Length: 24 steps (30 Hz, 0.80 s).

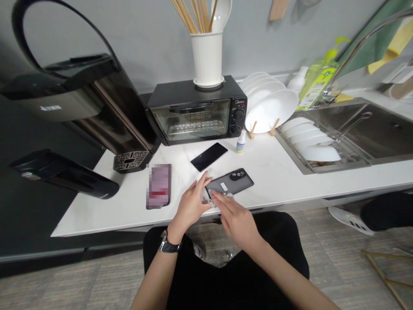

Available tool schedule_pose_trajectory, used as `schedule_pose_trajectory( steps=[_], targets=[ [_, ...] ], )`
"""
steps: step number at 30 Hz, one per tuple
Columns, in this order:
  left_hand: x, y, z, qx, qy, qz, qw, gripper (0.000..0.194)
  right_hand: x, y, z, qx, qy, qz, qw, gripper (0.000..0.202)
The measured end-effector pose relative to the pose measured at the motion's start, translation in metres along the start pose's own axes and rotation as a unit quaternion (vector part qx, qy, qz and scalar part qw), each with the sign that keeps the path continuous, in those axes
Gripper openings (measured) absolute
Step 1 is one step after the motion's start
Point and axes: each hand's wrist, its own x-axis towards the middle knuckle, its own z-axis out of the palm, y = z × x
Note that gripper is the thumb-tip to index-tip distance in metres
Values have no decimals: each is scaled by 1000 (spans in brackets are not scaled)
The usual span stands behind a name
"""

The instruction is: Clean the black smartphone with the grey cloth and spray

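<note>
The oven (193,114) reads "Midea"; left hand (191,206) grips the white-labelled grey phone (240,184); right hand (238,220) pinches white cloth (204,196) against it.

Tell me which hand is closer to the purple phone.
Left. The left hand is just to the right of the purple phone, at the gray phone's left end. The right hand is farther right.

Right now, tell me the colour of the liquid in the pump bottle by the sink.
Yellow-green in the pump bottle, clearest in the head view.
</note>
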Motion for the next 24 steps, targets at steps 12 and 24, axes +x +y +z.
schedule_pose_trajectory(
  steps=[12,24],
  targets=[
    [2,4,-2,16,3,-6,1000,116,30,72,-21,-68,139,184,971,39],
    [0,2,-1,4,2,1,1000,103,29,-17,10,0,9,27,1000,57]
  ],
)
